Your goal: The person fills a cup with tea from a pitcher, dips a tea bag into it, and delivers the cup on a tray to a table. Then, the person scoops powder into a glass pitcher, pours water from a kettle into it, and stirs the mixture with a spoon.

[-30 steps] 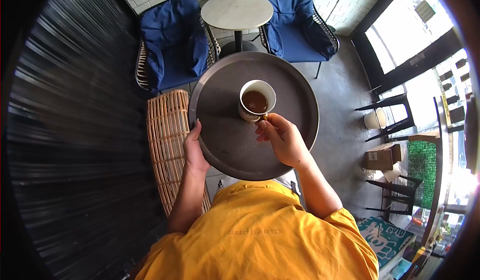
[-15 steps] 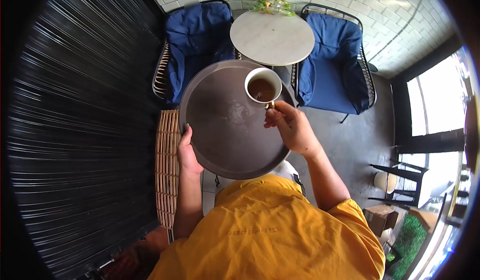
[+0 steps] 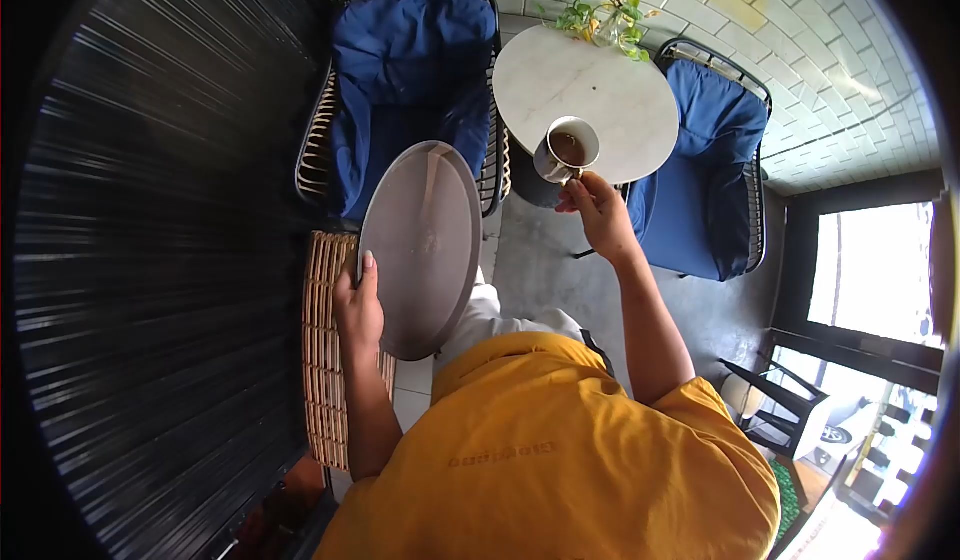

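Observation:
A white cup (image 3: 553,160) with brown drink inside is gripped at its handle by my right hand (image 3: 602,218). Seen from above, the cup overlaps the near edge of the round marble-look table (image 3: 540,70); I cannot tell whether it touches the top. My left hand (image 3: 360,310) holds a round dark tray (image 3: 420,250) by its left rim, thumb on the upper face. The tray is tilted steeply and nothing rests on it.
Blue cushioned chairs stand left (image 3: 415,60) and right (image 3: 715,120) of the table. A leafy plant in a glass vase (image 3: 607,28) is at the table's back edge. A woven rattan piece (image 3: 330,360) and a black ridged wall (image 3: 180,260) lie left. A black stool (image 3: 780,400) stands right.
The cup has left its place over the tray and moved forward and right to the table edge in my right hand. My left hand has tipped the tray from flat to steeply tilted.

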